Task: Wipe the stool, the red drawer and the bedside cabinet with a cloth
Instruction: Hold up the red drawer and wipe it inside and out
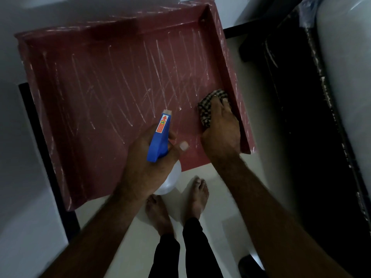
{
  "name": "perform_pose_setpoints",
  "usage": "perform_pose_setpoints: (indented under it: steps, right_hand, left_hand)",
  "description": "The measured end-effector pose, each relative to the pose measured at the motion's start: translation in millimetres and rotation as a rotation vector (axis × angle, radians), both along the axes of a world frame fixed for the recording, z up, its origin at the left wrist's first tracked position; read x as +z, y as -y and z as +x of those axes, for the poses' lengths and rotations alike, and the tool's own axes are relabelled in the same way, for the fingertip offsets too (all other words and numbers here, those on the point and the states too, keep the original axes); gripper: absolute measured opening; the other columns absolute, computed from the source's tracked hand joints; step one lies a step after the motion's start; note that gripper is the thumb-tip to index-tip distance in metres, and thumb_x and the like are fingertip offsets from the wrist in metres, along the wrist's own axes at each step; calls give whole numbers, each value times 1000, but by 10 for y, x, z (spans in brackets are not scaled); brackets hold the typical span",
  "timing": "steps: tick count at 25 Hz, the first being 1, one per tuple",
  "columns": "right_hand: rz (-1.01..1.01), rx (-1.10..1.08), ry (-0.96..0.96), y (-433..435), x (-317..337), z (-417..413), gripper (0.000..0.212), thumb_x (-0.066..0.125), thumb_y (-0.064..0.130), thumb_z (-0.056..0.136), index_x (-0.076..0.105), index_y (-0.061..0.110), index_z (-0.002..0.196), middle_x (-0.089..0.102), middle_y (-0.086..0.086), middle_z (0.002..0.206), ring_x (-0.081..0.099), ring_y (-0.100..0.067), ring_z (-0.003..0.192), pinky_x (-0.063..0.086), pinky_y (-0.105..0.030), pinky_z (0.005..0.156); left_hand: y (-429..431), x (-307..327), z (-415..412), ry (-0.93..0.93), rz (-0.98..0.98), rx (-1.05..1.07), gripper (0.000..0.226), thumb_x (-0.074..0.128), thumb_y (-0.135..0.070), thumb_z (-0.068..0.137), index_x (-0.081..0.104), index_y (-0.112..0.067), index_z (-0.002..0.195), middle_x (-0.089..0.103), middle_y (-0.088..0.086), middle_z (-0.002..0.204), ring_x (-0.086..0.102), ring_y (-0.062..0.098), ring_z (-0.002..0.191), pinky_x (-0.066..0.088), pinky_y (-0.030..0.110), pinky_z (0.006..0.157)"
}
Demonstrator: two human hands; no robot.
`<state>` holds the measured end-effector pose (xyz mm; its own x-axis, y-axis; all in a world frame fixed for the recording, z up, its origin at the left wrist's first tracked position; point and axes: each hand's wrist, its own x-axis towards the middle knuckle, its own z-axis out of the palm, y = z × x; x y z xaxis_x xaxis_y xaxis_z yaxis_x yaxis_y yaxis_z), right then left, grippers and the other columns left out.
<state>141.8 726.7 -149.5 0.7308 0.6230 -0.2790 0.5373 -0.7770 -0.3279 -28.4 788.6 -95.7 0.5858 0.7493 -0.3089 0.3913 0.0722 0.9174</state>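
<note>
Head view shows the right hand [219,125] pressing a crumpled checked cloth [208,106] into the scratched red drawer [112,83] at right of centre. At lower centre, the left hand [146,163] grips a blue-headed clear spray bottle [160,137].

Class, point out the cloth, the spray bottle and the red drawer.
cloth [204,113]: head view, checked fold at its left edge.
spray bottle [158,141]: head view, blue trigger head.
red drawer [100,87]: head view, scratched inner floor.
</note>
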Motion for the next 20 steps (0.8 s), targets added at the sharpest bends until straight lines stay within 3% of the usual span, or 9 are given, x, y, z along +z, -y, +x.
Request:
perform_pose_setpoints:
  steps: [3, 7, 11, 15, 18, 20]
  right_hand:
    - [58, 18, -21, 62, -19, -29, 84, 63, 19, 86, 28, 15, 162, 34, -12, 167, 32, -31, 154, 30, -56, 124]
    - [108, 7, 77, -49, -30, -92, 74, 64, 32, 92, 36, 15, 158, 47, -12, 159, 38, -32, 151, 35, -61, 119]
    - [162, -17, 119, -149, -45, -53, 73, 68, 16, 94, 33, 25, 158, 55, -8, 153, 55, -34, 138, 49, -65, 104]
    - [171, 73, 127, -99, 21, 59, 69, 56, 0, 95, 42, 28, 156, 55, 0, 154, 58, -31, 134, 53, -56, 102]
    - [208, 90, 167, -62, 0, 36, 47, 52, 10, 97, 59, 19, 143, 67, -6, 140, 59, -36, 133, 52, -61, 103]
    - [179, 63, 162, -47, -16, -11, 45, 49, 25, 101, 56, 16, 145, 66, -9, 140, 56, -36, 137, 49, -60, 107]
  left_hand:
    - [-70, -25, -18, -5, -23, 1, 43, 72, -51, 76, 64, -13, 95, 69, 14, 86, 68, 29, 81, 57, 49, 82]
    - [-27, -22, -28, -22, -23, 18, 44, 72, -51, 75, 65, -12, 91, 69, 12, 88, 69, 26, 83, 56, 48, 83]
    - [-34, -12, -11, -49, -47, 38, 44, 73, -54, 72, 64, -17, 94, 70, 8, 87, 71, 23, 84, 57, 50, 85]
    - [-33, -18, 1, -42, -15, 49, 42, 75, -53, 75, 64, -18, 95, 69, 1, 84, 69, 21, 81, 57, 49, 82]
    - [-30, -13, 7, -45, 1, 39, 42, 74, -55, 76, 64, -18, 94, 68, 2, 84, 68, 22, 81, 57, 48, 82]
    - [-41, -22, -3, -53, -11, 34, 42, 74, -56, 77, 63, -19, 95, 66, 5, 84, 67, 24, 79, 56, 49, 81]
